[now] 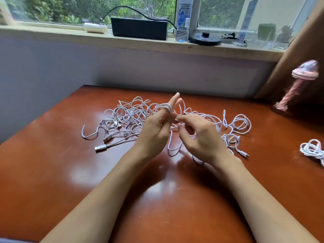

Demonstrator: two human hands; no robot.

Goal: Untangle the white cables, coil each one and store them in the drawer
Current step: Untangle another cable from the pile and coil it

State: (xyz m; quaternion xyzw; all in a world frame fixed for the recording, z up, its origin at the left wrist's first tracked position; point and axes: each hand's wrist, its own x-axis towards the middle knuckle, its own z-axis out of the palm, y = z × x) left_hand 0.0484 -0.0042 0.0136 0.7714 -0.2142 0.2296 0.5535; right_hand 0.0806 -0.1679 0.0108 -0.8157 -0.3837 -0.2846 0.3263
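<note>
A tangle of white cables (133, 118) with USB plugs lies spread across the middle of the brown table (52, 172). My left hand (156, 130) is raised above the tangle, two fingers straight up with several turns of white cable (164, 107) wound round them. My right hand (199, 135) hovers beside it and pinches the same cable between thumb and forefinger near the left fingers. A loop of that cable (172, 148) hangs down between both hands. No drawer is in view.
A coiled white cable (312, 149) lies at the table's right edge. A pink lamp-like object (296, 85) stands at the far right. On the window sill sit a black box (139, 28), a water bottle (183, 20) and a black round base (205, 39).
</note>
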